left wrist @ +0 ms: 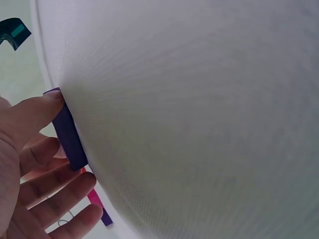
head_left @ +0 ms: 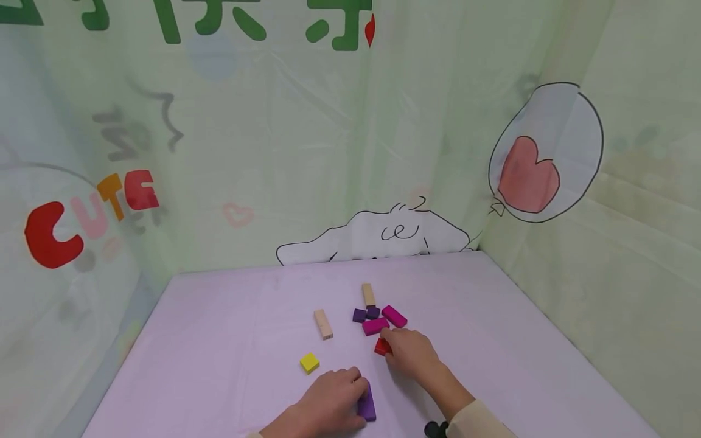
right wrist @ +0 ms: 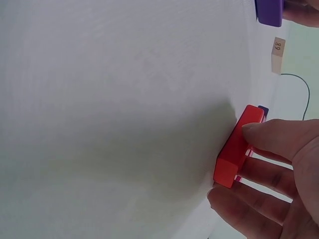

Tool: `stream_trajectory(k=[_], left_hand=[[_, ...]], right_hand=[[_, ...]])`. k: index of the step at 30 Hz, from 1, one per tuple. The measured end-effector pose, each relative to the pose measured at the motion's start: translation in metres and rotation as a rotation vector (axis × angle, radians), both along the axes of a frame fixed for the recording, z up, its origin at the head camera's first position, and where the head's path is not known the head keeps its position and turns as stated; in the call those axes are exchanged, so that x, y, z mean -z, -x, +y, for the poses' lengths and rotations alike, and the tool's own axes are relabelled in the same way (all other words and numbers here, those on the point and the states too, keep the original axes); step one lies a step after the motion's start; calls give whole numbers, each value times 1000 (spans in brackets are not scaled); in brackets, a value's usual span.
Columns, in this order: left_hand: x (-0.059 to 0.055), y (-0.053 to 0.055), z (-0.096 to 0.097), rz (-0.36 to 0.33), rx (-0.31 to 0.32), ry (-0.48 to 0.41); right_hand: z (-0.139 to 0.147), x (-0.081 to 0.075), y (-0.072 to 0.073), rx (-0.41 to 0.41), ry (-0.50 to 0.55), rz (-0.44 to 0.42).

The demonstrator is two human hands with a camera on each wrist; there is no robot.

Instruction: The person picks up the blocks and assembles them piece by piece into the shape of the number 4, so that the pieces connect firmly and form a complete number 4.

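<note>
Near the front of the table, my left hand point(head_left: 330, 398) holds a long purple block point(head_left: 369, 404) at its right side. In the left wrist view the thumb presses one end of that purple block point(left wrist: 71, 137), and fingers are at its other end. Further forward and to the right, my right hand point(head_left: 413, 353) pinches a red block point(head_left: 380, 347). The right wrist view shows the thumb on the broad face of the red block point(right wrist: 239, 144), with fingers behind it. Just beyond the red block lies a magenta block point(head_left: 375, 327).
A second magenta block point(head_left: 394, 316), two small dark purple blocks point(head_left: 359, 315) and a wooden block point(head_left: 369, 295) lie grouped behind. Left of them is another wooden block point(head_left: 323, 324), with a yellow block point(head_left: 309, 363) nearer. Printed curtains point(head_left: 317, 152) edge the table point(head_left: 219, 347).
</note>
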State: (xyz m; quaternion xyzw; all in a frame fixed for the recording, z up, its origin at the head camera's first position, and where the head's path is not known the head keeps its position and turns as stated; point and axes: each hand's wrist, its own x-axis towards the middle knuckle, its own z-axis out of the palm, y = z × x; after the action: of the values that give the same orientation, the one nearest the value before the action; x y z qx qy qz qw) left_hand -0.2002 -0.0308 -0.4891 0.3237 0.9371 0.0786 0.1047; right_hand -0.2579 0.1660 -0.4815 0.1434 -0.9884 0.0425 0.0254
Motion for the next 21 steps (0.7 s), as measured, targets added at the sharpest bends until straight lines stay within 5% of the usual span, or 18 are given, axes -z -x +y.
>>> stream_trajectory(k=[14, 21], left_hand=[[-5, -8, 0, 77, 45, 82], [-12, -18, 3, 251, 132, 162]], right_hand=[[-3, 2, 3, -19, 17, -7], [-1, 0, 1, -11, 27, 18]])
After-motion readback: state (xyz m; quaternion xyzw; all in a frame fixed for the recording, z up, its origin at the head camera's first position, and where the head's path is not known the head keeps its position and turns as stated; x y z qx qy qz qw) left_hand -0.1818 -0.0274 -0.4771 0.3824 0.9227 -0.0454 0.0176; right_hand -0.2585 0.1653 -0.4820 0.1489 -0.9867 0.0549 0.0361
